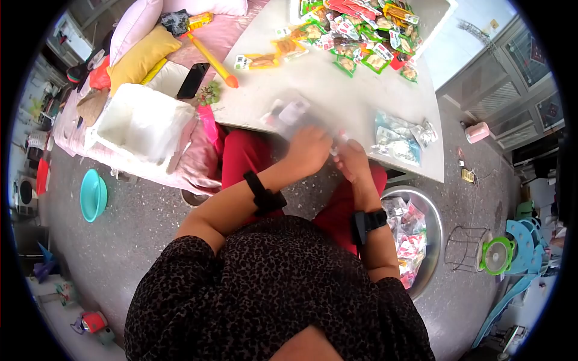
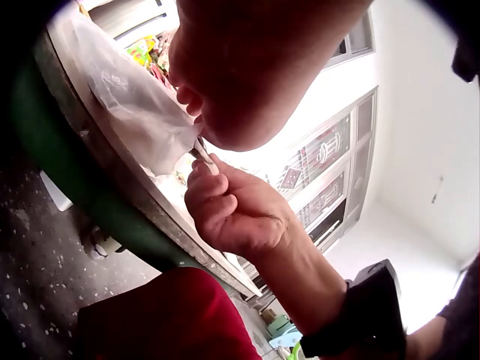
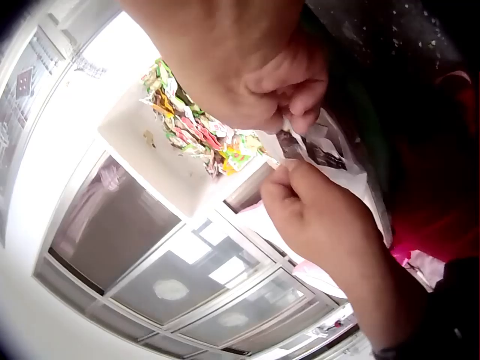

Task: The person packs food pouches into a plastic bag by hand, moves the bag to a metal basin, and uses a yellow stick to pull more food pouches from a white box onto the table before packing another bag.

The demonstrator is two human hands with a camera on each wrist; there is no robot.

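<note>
A clear plastic bag [image 1: 292, 117] with pale and dark things inside lies at the near edge of the table, blurred in the head view. My left hand [image 1: 310, 149] pinches its edge. Close beside it, my right hand [image 1: 352, 161] has thumb and fingers curled on the same edge, fingertips nearly meeting the left ones. From the left wrist, the bag [image 2: 127, 105] hangs from the fingers of the right hand [image 2: 240, 214]. The right wrist view shows the left hand [image 3: 322, 210] gripping beside the bag [image 3: 337, 154]; what the bag contains is partly hidden.
Snack packets [image 1: 367, 39] are heaped at the table's far side by a white box [image 1: 442, 15]. Clear packages [image 1: 397, 141] lie to the right. A metal basin [image 1: 433, 240] of packets stands on the floor. Left are a phone [image 1: 194, 80] and a white foam box [image 1: 141, 117].
</note>
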